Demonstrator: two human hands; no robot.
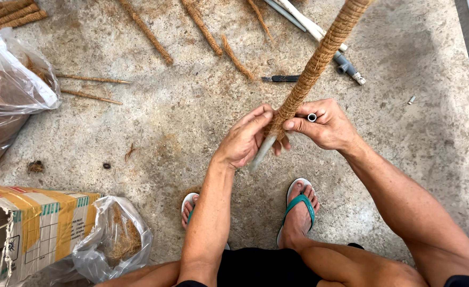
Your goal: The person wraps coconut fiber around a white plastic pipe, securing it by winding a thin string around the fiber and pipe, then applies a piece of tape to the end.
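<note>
A long pole wrapped in brown coir rope (319, 58) slants from the top right down to my hands. Its bare grey pipe end (261, 153) sticks out below my left hand (245, 139), which grips the wrapped part near its lower end. My right hand (324, 125) pinches the rope wrap on the pole from the right and also holds a small short white tube (312, 117) between its fingers. Both hands touch the pole at the same spot, above my feet in teal flip-flops (298, 210).
Several coir-wrapped sticks (149, 33) lie on the concrete floor at the top, beside white and grey pipes (346, 65) and a dark knife (280, 78). Plastic bags of fibre (11, 90) sit at left; a taped cardboard box (37, 228) and another fibre bag (115, 239) lie lower left.
</note>
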